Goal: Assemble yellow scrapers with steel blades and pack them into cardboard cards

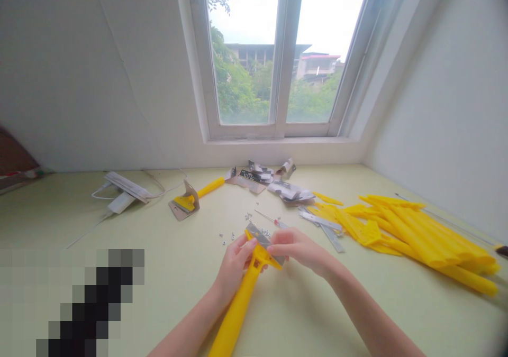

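A yellow scraper (241,304) with a long handle and a grey metal blade is tilted in front of me, its head pointing away. My left hand (235,259) is closed round the left side of its head, thumb on top. At the right side, my right hand (291,245) has its fingers bent together on the blade plate; whether they pinch a small part is hidden. Just beyond the head lie small metal screws or nuts (265,232) and a thin screwdriver (266,217) with a red and clear handle, close to my right fingers.
Yellow handles and heads (428,235) are piled at the right, beside loose metal blades (323,222). Crumpled packaging (291,192) lies below the window. Another yellow scraper (210,188) with a cardboard cover and a white power strip (129,186) with cables are at the left.
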The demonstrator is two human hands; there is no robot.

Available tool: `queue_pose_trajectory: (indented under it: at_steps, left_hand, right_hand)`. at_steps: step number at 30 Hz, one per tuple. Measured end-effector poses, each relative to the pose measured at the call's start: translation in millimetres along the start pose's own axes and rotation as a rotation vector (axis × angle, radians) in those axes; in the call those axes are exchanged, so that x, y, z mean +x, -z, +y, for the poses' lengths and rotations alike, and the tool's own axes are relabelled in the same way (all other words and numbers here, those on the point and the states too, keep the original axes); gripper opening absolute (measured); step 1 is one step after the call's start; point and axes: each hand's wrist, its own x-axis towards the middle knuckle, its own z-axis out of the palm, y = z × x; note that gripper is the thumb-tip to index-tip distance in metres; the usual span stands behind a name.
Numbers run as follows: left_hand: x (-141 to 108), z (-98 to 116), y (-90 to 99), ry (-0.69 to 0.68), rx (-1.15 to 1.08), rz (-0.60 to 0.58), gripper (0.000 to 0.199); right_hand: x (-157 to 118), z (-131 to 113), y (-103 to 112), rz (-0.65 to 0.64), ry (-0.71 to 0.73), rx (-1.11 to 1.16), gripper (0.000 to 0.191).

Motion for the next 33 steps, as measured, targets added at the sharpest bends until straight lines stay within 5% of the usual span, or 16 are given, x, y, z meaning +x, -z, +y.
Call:
queue_pose_trajectory:
  at_steps: [11, 33]
  left_hand:
    - [1.3, 0.8, 6.3, -0.1, 0.115, 0.044, 0.021]
    - [-0.2, 2.9, 8.8, -0.087, 0.196, 0.091, 0.018]
  right_hand:
    - [2.4, -0.3, -4.6, 0.015, 0.044, 0.021, 0.017]
    - [-0.1, 0.1, -7.7, -0.018, 0.107, 0.103, 0.011]
